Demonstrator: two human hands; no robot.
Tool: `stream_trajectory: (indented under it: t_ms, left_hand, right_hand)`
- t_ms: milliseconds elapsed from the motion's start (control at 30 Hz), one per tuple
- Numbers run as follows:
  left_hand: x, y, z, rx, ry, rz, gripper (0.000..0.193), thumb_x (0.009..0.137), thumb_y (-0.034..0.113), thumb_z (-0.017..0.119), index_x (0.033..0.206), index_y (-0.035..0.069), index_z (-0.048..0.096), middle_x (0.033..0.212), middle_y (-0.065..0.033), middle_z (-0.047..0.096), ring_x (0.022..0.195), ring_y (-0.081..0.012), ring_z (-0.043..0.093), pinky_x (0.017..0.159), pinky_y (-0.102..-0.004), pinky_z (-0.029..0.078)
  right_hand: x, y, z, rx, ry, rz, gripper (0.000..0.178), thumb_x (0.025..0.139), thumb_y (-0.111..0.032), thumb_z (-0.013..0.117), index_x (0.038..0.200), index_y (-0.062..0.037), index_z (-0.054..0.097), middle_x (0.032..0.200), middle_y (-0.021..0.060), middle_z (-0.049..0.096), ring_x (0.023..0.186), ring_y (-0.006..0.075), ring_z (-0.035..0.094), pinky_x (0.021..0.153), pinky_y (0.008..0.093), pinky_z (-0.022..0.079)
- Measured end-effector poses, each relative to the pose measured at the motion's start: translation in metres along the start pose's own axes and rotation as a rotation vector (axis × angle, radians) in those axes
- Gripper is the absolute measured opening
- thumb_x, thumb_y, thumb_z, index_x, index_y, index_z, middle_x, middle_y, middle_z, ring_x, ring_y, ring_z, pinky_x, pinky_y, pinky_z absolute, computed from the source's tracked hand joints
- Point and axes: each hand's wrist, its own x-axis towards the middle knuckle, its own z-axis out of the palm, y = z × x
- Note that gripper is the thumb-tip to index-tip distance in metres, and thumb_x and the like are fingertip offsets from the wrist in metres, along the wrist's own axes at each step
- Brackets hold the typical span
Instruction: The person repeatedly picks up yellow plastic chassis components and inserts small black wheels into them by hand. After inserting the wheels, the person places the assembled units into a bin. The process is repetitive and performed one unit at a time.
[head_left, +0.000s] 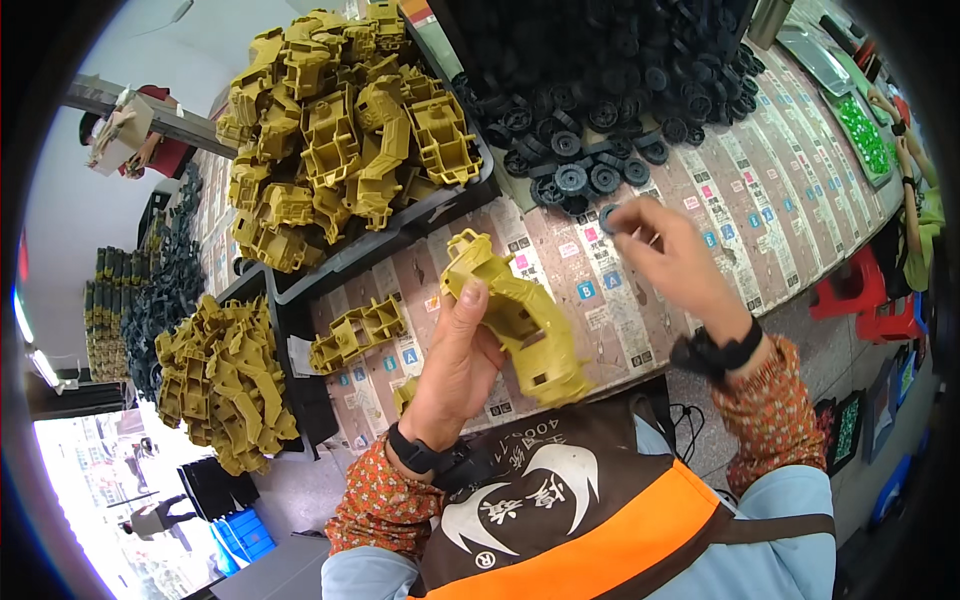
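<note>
My left hand (pixel 455 365) grips a yellow-olive plastic toy vehicle body (pixel 525 325), thumb laid over its side, and holds it above the table's near edge. To the right, my right hand (pixel 672 255) pinches a small dark toy wheel (pixel 607 219) between thumb and fingertips. The wheel is apart from the vehicle body and close to a heap of black toy wheels (pixel 603 178) on the table. Another yellow vehicle body (pixel 358 335) lies on the table left of my left hand. A further yellow piece (pixel 405 394) is partly hidden behind that hand.
A black crate (pixel 400 232) heaped with yellow bodies stands at the far left, with a second pile (pixel 225 385) nearer. Red stools (pixel 850 290) and a tray of green pieces (pixel 862 135) are at the right. Other people stand at the left and right.
</note>
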Motion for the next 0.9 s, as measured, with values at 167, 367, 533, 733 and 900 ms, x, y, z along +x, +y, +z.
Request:
stream_trajectory:
  t_ms: [167, 367, 533, 733, 900]
  left_hand:
    - [0.008, 0.002, -0.001, -0.067, -0.020, -0.021, 0.060, 0.106, 0.054, 0.053, 0.149, 0.013, 0.041, 0.133, -0.0059, 0.059, 0.123, -0.0193, 0.060, 0.105, -0.0425, 0.053]
    - [0.008, -0.005, -0.007, -0.060, -0.003, -0.032, 0.060, 0.107, 0.054, 0.050, 0.149, 0.012, 0.042, 0.134, -0.0064, 0.059, 0.122, -0.0202, 0.061, 0.105, -0.0409, 0.052]
    - [0.000, -0.008, -0.012, -0.056, -0.017, -0.141, 0.063, 0.106, 0.053, 0.053, 0.154, 0.016, 0.033, 0.137, -0.0067, 0.055, 0.119, -0.0202, 0.061, 0.102, -0.0414, 0.053]
    - [-0.004, -0.011, 0.016, 0.202, -0.005, 0.048, 0.070, 0.105, 0.051, 0.058, 0.155, 0.018, 0.022, 0.138, -0.0085, 0.050, 0.125, -0.0210, 0.055, 0.104, -0.0386, 0.050]
    - [-0.004, -0.013, 0.016, 0.298, -0.035, 0.114, 0.072, 0.105, 0.047, 0.060, 0.154, 0.015, 0.018, 0.138, -0.0108, 0.049, 0.126, -0.0192, 0.052, 0.105, -0.0368, 0.047]
  right_hand:
    - [0.030, 0.029, 0.009, -0.752, 0.149, -0.285, 0.032, 0.082, -0.009, 0.075, 0.110, 0.0013, 0.063, 0.104, 0.0173, 0.059, 0.106, 0.0379, 0.056, 0.091, 0.0445, 0.051]
    - [0.018, 0.033, 0.020, -0.810, 0.143, -0.256, 0.029, 0.084, -0.006, 0.071, 0.110, 0.0018, 0.061, 0.105, 0.0177, 0.060, 0.105, 0.0371, 0.058, 0.089, 0.0438, 0.052]
    - [0.002, -0.019, 0.021, 0.163, -0.049, 0.053, 0.040, 0.097, -0.008, 0.065, 0.136, -0.0022, 0.058, 0.112, 0.0054, 0.061, 0.095, 0.0142, 0.061, 0.083, 0.0273, 0.053]
    - [-0.020, -0.033, 0.046, 0.702, -0.129, 0.038, 0.042, 0.102, -0.008, 0.058, 0.144, -0.0030, 0.054, 0.130, 0.0055, 0.062, 0.111, 0.0107, 0.060, 0.092, 0.0274, 0.052]
    - [-0.028, -0.034, 0.054, 0.765, -0.100, 0.080, 0.038, 0.105, -0.006, 0.056, 0.142, 0.0000, 0.054, 0.131, 0.0069, 0.062, 0.113, 0.0111, 0.060, 0.097, 0.0292, 0.051]
